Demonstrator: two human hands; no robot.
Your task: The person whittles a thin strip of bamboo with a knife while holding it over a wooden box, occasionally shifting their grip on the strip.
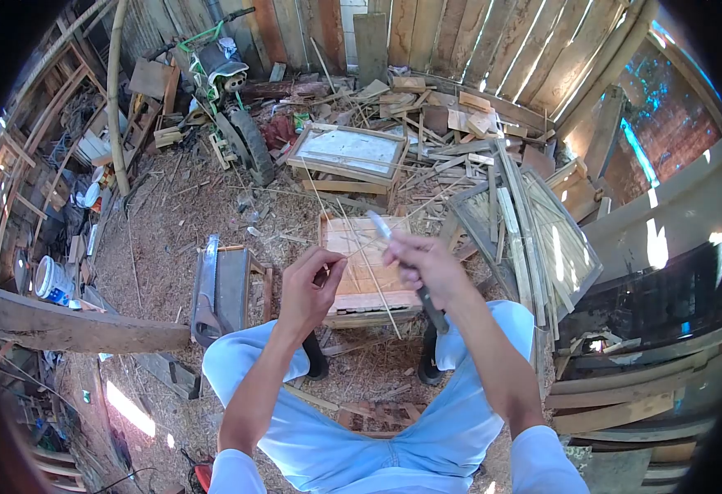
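My left hand [310,284] pinches the near end of a thin wooden strip [359,249] between thumb and fingers. The strip slants away up and to the right, passing behind the right hand. My right hand [428,265], slightly blurred, is closed round a knife; its pale blade [379,224] points up and left, and the dark handle [433,311] sticks out below the fist. Both hands are over a low wooden box [377,311] between my knees. More thin strips [381,298] lie slanted across the box top.
A handsaw [207,284] rests on a small dark stool [233,288] at the left. Ahead stands a framed white panel [348,150] on a wooden box, with scrap wood [451,123] behind. Leaning frames [542,239] stand at the right; a wooden beam [89,321] juts in from the left.
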